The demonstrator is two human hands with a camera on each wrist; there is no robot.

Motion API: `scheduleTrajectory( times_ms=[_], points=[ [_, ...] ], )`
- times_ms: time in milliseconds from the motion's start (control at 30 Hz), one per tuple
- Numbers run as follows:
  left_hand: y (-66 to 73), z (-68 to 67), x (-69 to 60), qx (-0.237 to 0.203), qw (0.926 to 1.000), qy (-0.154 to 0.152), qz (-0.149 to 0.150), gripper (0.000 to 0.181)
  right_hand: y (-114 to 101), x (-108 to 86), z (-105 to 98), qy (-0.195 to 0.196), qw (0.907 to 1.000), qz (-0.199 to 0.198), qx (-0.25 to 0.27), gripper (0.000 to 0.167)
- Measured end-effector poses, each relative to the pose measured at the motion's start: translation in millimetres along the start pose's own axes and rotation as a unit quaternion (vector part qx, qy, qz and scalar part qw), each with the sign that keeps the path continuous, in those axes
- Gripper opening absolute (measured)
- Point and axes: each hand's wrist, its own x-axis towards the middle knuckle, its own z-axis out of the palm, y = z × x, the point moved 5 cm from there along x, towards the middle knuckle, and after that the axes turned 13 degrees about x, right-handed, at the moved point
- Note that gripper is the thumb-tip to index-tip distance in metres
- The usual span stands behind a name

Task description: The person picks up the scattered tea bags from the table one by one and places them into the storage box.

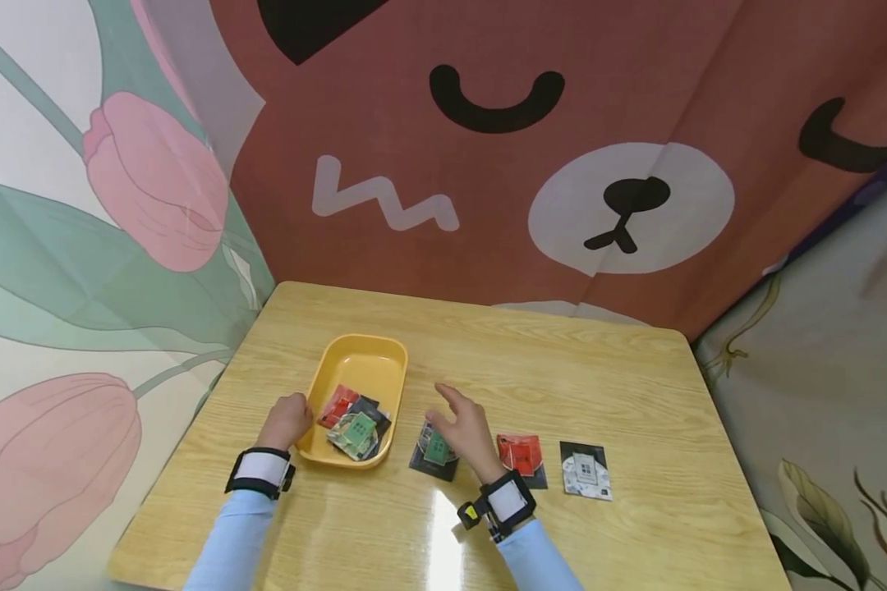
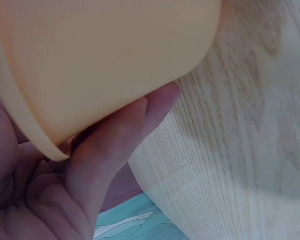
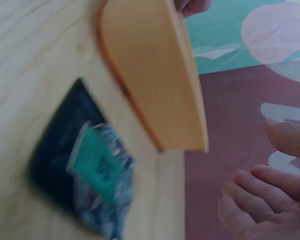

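L hand point(image 1: 286, 420) grips yellow tray point(image 1: 370, 365) nr table's point(image 1: 554, 369) L edge; R hand point(image 1: 467, 428) empty, wide, by green-label pkt point(image 1: 434, 453). Prob. part-done: tray pkts point(image 1: 359, 432) in; it, red pkt point(image 1: 521, 456), white pkt point(image 1: 587, 472) left, twd R edge.

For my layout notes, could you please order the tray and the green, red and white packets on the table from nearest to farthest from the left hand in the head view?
1. Yellow tray: held by the left hand.
2. Green packet: right of the tray.
3. Red packet: farther right.
4. White packet: rightmost.
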Motion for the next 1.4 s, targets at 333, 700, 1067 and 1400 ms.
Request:
scheduleTrajectory(
  times_ms=[333, 700, 1067, 1400],
  points=[
    [0.9, 0.5, -0.4, -0.002, 1.0000, -0.008, -0.002, 0.019, 33.0, -15.6, -1.9, -0.037, 0.9910, 0.047, -0.120, 0.055],
    [2.4, -0.8, -0.7, 0.008, 1.0000, 0.005, 0.000, 0.021, 49.5, -20.9, 7.9, -0.055, 0.9812, 0.098, -0.157, 0.057],
    [3.2, -1.5, -2.2, 0.004, 0.9999, -0.004, -0.009, 0.021, 56.2, -22.7, 15.0, -0.023, 0.9632, 0.064, -0.260, 0.052],
    [2.9, -1.2, -1.5, 0.008, 0.9999, -0.005, -0.010, 0.021, 54.7, -21.8, 15.9, -0.021, 0.9554, 0.049, -0.291, 0.049]
  ],
)
